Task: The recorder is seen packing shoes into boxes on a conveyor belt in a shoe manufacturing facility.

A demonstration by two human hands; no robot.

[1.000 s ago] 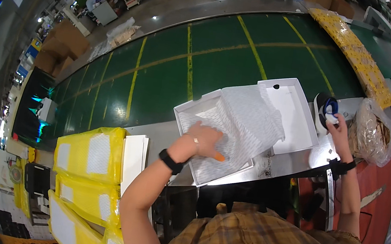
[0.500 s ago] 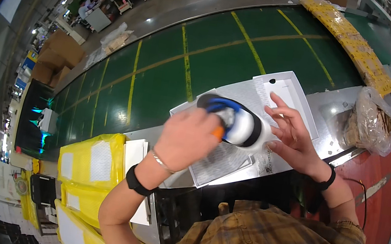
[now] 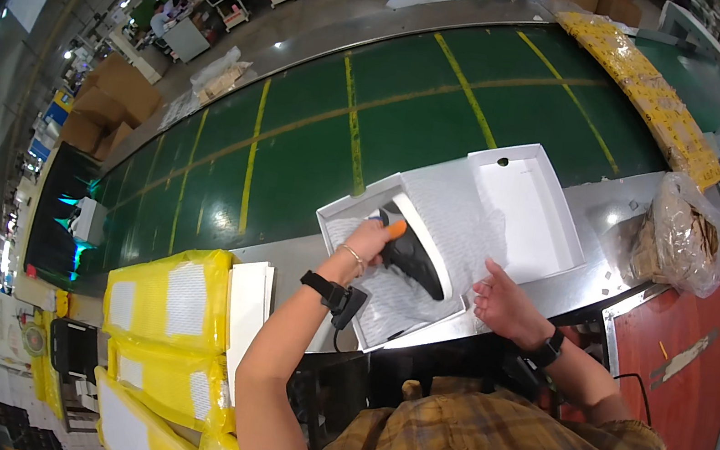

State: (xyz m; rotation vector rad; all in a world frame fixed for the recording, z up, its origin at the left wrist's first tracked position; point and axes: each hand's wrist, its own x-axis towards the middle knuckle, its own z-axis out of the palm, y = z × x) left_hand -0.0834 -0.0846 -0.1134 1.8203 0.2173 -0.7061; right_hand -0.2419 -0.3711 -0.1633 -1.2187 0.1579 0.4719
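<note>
A white shoebox [image 3: 382,193] lies open in front of me, lined with patterned tissue paper [image 3: 473,206]. In it a black shoe [image 3: 410,258] rests on its side on the paper, its white sole facing up and right. My left hand [image 3: 371,239] grips the shoe at its collar; an orange cover [image 3: 396,228] shows on one digit. Part of the collar is hidden by that hand. Beside the right edge of the lined part, my right hand [image 3: 503,304] is held with fingers apart and nothing in it.
The box's lid [image 3: 531,217] spreads to the right. Beyond is a green belt [image 3: 297,147] with yellow lines. Yellow-wrapped stacks [image 3: 171,295] and white cardboard [image 3: 249,301] stand at left. On the right are a clear bag of brown paper [image 3: 685,236] and a red board [image 3: 677,362].
My left hand has lowered the shoe from above the box onto the tissue paper, turning it on its side. My right hand has moved down and slightly left, away from the shoe.
</note>
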